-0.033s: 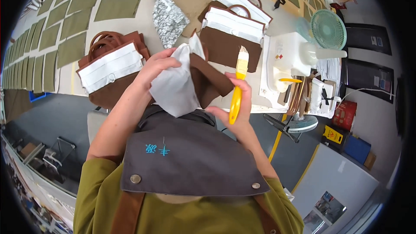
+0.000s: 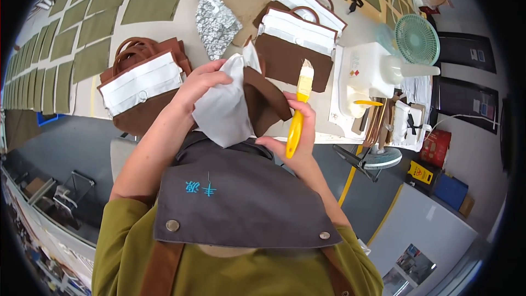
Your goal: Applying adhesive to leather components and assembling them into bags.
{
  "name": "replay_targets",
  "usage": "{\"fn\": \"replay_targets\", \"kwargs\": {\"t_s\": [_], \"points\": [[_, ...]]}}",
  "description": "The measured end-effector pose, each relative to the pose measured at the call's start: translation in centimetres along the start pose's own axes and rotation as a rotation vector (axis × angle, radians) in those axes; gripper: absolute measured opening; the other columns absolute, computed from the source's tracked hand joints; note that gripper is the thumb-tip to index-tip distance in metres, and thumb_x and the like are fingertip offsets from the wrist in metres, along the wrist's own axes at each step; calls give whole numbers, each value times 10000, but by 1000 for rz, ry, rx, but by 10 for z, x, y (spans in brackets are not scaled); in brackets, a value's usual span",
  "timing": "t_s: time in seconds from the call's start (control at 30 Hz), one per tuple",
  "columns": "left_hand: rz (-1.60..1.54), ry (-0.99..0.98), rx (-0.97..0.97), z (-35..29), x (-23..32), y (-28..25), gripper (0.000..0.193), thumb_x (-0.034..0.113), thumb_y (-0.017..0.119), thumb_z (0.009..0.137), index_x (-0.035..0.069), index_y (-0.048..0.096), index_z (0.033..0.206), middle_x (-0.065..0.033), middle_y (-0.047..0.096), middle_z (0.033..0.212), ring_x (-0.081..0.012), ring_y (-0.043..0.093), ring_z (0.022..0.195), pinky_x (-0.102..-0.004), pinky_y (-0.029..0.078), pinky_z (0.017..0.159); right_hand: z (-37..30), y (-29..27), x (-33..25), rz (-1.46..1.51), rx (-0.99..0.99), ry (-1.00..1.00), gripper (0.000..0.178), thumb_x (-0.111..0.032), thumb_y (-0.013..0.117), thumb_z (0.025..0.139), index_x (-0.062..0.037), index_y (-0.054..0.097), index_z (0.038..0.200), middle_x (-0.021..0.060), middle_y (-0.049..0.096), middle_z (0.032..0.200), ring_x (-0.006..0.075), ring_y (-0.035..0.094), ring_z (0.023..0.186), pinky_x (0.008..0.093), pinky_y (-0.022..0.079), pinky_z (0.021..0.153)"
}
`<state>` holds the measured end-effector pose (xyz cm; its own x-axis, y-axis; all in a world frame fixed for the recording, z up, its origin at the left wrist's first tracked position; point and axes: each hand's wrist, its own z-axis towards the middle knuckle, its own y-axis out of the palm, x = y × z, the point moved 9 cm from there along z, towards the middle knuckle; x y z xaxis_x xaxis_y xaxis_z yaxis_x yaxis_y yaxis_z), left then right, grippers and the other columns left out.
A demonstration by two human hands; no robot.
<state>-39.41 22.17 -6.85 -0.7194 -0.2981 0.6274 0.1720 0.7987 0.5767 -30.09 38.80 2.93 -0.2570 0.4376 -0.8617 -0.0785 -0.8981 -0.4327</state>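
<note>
Pale worktable (image 2: 156, 32): we list left hand (image 2: 201, 86) pinching white lining (image 2: 222, 111), we judge to spread it; right hand (image 2: 304, 141) grasping yellow brush (image 2: 296, 129), perhaps steadying brown panel (image 2: 269, 97) too.

**Camera placement: left head-worn fisheye, facing downward**

The view is taken from the wearer's head, pitched down and forward, upright and unmirrored. Nearest the lens, and largest, is the dark grey apron bib (image 2: 246, 197), low in frame; the left forearm (image 2: 148, 145) and right forearm (image 2: 323, 192) rise on either side of it. The left hand (image 2: 200, 85) and right hand (image 2: 305, 142) sit at middle range, around frame centre. The worktable (image 2: 183, 33) extends beyond them to the upper edge. Coverage is wide, taking in grey floor (image 2: 82, 142) at the left and a floor fan (image 2: 382, 159) at the right. Distortion is evident (the rows of olive fabric panels (image 2: 150, 8) curve toward the left rim), and the corners fall into black.
</note>
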Motion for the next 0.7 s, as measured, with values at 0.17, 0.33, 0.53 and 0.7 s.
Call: {"fn": "replay_targets", "kwargs": {"t_s": [0.17,0.33,0.53,0.7], "points": [[80,-6,62,-7,7,4,393,108,642,819,33,581,1200,-13,661,946,-97,643,801,-246,509,726,1,3,8,-165,119,66,750,-104,864,686,-57,400,1273,166,485,1291,258,537,1145,348,450,947],[100,-31,-16,-11,5,8,424,132,681,825,28,567,1220,-16,659,967,-97,640,832,-250,506,753,-16,0,36,-196,106,172,690,-20,810,705,-52,408,1265,118,514,1280,205,565,958,319,484,840],[290,-44,-28,-12,6,2,460,113,701,790,21,563,1219,-8,641,958,-84,606,836,-242,483,772,-9,1,35,-201,133,135,604,35,752,732,-53,430,1235,124,537,1276,169,587,874,295,495,791],[689,75,20,-9,10,-29,536,33,631,747,6,529,1273,-58,622,1108,-131,569,1020,-280,448,889,5,-9,19,-70,167,26,489,80,681,770,-49,450,1180,199,541,1270,155,661,759,289,507,780]]}}
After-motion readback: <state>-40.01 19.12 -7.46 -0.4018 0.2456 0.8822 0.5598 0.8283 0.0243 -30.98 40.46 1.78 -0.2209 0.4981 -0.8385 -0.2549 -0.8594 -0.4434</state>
